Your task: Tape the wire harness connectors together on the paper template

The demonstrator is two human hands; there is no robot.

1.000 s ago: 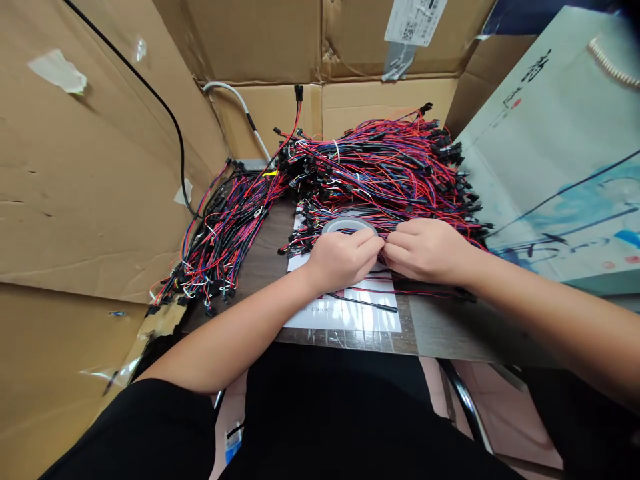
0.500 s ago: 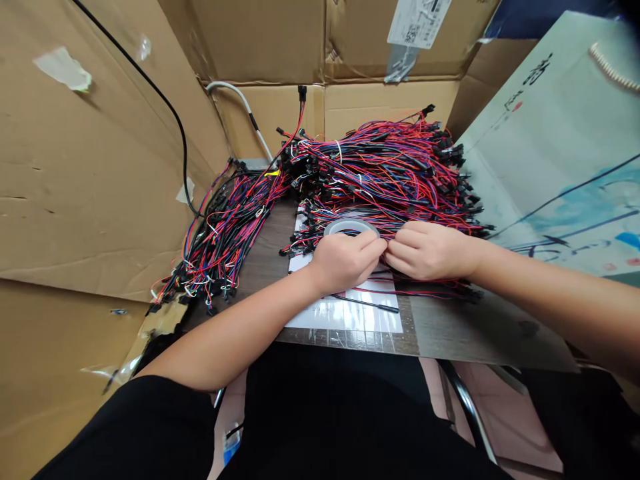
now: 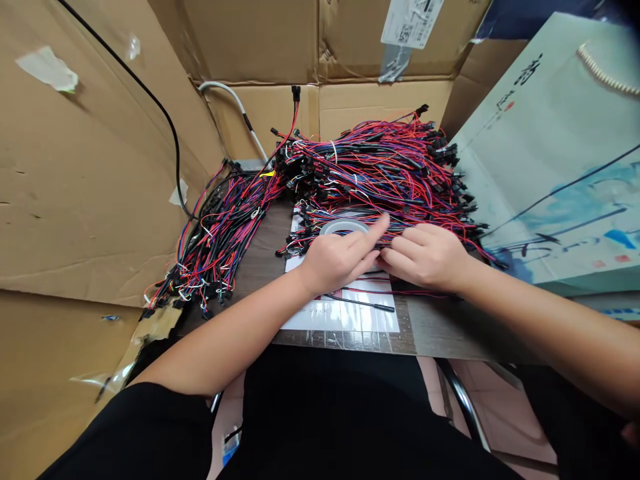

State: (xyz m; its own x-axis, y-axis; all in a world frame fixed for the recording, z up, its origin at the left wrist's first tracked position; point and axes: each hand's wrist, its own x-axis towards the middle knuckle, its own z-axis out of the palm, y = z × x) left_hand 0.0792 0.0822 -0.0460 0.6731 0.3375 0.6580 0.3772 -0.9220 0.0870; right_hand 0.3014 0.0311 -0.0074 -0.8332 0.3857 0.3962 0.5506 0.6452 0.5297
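Hands (image 3: 335, 259) meet by wires (image 3: 405, 183) (what they hold, I cannot tell), facing an illegible carton label (image 3: 412, 23).

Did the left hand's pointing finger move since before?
Yes. The left hand has its pointing finger swung away from the body: its tip is now level with the far edge of the pale ring.

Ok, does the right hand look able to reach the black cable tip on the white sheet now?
Probably yes. The black cable tip lies uncovered on the white sheet, nearer the body than the right hand, with only thin wires between. Whether that hand grips something is hidden.
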